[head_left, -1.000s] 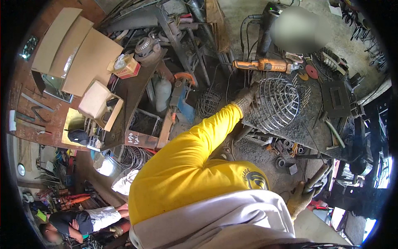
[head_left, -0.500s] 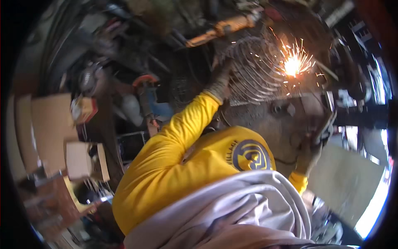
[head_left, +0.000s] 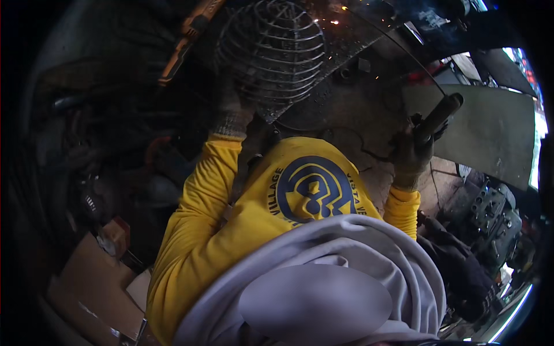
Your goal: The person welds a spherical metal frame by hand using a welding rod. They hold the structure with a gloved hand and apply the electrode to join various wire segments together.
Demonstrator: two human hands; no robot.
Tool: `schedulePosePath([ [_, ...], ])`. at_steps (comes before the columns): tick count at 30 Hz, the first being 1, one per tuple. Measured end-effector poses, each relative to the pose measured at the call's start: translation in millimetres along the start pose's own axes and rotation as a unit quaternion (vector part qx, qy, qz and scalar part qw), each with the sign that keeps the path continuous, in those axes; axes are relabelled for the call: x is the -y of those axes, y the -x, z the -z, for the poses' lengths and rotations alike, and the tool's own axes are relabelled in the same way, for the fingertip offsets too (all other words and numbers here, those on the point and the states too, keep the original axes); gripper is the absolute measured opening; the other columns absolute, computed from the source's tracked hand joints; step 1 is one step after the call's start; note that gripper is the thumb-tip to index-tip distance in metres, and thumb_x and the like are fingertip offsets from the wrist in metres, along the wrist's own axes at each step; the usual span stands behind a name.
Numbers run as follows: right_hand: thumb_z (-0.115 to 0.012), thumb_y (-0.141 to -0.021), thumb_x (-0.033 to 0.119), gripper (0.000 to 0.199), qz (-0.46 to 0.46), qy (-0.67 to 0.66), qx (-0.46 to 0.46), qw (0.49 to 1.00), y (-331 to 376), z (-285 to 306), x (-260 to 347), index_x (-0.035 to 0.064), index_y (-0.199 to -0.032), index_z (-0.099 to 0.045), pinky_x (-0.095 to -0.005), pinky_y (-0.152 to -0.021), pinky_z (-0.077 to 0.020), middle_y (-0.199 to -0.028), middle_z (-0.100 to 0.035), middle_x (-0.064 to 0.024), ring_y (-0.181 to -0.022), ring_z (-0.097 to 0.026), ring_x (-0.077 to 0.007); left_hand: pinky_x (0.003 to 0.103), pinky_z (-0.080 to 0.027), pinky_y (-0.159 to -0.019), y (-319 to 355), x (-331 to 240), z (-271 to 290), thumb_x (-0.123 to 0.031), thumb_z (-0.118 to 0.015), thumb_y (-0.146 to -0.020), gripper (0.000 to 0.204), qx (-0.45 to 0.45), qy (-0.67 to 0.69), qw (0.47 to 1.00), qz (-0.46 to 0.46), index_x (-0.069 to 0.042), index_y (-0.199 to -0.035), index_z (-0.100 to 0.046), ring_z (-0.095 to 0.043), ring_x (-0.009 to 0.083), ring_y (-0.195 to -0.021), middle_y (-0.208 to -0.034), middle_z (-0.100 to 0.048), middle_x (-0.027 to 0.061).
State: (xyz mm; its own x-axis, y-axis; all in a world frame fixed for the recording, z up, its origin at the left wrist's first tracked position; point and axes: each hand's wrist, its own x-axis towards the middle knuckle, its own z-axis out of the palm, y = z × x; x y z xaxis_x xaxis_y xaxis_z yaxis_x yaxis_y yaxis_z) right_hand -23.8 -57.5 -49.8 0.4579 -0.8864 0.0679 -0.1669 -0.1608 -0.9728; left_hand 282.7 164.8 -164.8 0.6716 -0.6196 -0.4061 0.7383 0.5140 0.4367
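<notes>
From my remote seat I see the wire cage (head_left: pixel 274 55), round and made of bent metal rods, near the top of the view on the dark worktop (head_left: pixel 346 41), close to its near edge. My left hand (head_left: pixel 234 99), gloved, is against the cage's near left side; it is too dark there to tell how far the fingers close on the wires. My right hand (head_left: pixel 411 151), also gloved, is well apart from the cage, wrapped around a dark handle (head_left: pixel 440 117). A thin rod (head_left: pixel 416 62) runs from the handle up and left over the worktop, its far end glowing orange. Small sparks (head_left: pixel 327 22) show between that end and the cage. An orange power tool (head_left: pixel 189 40) lies tilted left of the cage. Yellow sleeves (head_left: pixel 214 164) cover both arms, and a grey cloth (head_left: pixel 375 248) drapes across the chest. Cardboard (head_left: pixel 95 282) sits at lower left, a flat panel (head_left: pixel 476 130) at right.
</notes>
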Motion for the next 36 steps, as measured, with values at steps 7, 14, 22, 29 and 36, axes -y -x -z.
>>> schedulePosePath([
  [7, -0.064, -0.085, 0.005, 0.046, -0.016, -0.148, -0.008, 0.989, 42.4, 38.7, -26.9, -0.0030, -0.127, -0.046, -0.0236, -0.051, -0.0445, -0.082, -0.060, -0.0052, -0.059, -0.056, -0.0122, 0.033, -0.057, -0.060, 23.7, 22.4, -47.2, -0.034, -0.065, -0.089, 0.020, -0.195, -0.031, 0.974, -0.115, -0.017, -0.097, -0.060, -0.061, 0.0153, -0.071, -0.083, -0.062, -0.0016],
  [14, -0.069, -0.082, 0.011, 0.054, -0.001, -0.108, 0.032, 0.994, 74.6, 54.7, -51.4, -0.0008, -0.127, -0.042, -0.0348, -0.089, -0.0448, -0.087, -0.060, -0.0051, -0.075, -0.059, -0.0127, 0.041, -0.058, -0.081, 32.8, 21.7, -42.1, -0.038, -0.065, -0.089, 0.039, -0.158, -0.024, 0.977, -0.140, -0.015, -0.120, -0.055, -0.064, 0.0214, -0.094, -0.107, -0.063, 0.0035],
  [22, -0.062, -0.081, 0.007, 0.049, -0.001, -0.090, 0.078, 0.993, 94.2, 48.2, -50.2, 0.0037, -0.126, -0.043, -0.0377, -0.101, -0.0394, -0.079, -0.062, -0.0068, -0.075, -0.059, -0.0135, 0.054, -0.050, -0.099, 42.8, 14.9, -18.9, -0.047, -0.059, -0.092, 0.052, -0.114, -0.075, 0.978, -0.158, -0.016, -0.134, -0.051, -0.058, 0.0302, -0.117, -0.133, -0.057, 0.0083],
  [29, -0.061, -0.080, 0.002, 0.050, -0.038, -0.123, 0.086, 0.988, 97.2, 44.4, -47.0, 0.0060, -0.126, -0.043, -0.0398, -0.109, -0.0351, -0.083, -0.061, -0.0064, -0.077, -0.059, -0.0135, 0.054, -0.050, -0.099, 41.6, 13.2, -18.0, -0.046, -0.067, -0.087, 0.061, -0.124, -0.070, 0.976, -0.162, -0.015, -0.136, -0.049, -0.055, 0.0305, -0.121, -0.137, -0.053, 0.0087],
  [36, -0.064, -0.079, 0.004, 0.051, 0.004, -0.103, 0.089, 0.991, 93.1, 47.0, -53.6, 0.0072, -0.126, -0.044, -0.0399, -0.111, -0.0334, -0.086, -0.061, -0.0051, -0.080, -0.060, -0.0132, 0.054, -0.050, -0.100, 40.6, 12.2, -12.2, -0.044, -0.077, -0.078, 0.071, -0.101, -0.063, 0.980, -0.162, -0.015, -0.137, -0.048, -0.054, 0.0303, -0.123, -0.138, -0.052, 0.0094],
])
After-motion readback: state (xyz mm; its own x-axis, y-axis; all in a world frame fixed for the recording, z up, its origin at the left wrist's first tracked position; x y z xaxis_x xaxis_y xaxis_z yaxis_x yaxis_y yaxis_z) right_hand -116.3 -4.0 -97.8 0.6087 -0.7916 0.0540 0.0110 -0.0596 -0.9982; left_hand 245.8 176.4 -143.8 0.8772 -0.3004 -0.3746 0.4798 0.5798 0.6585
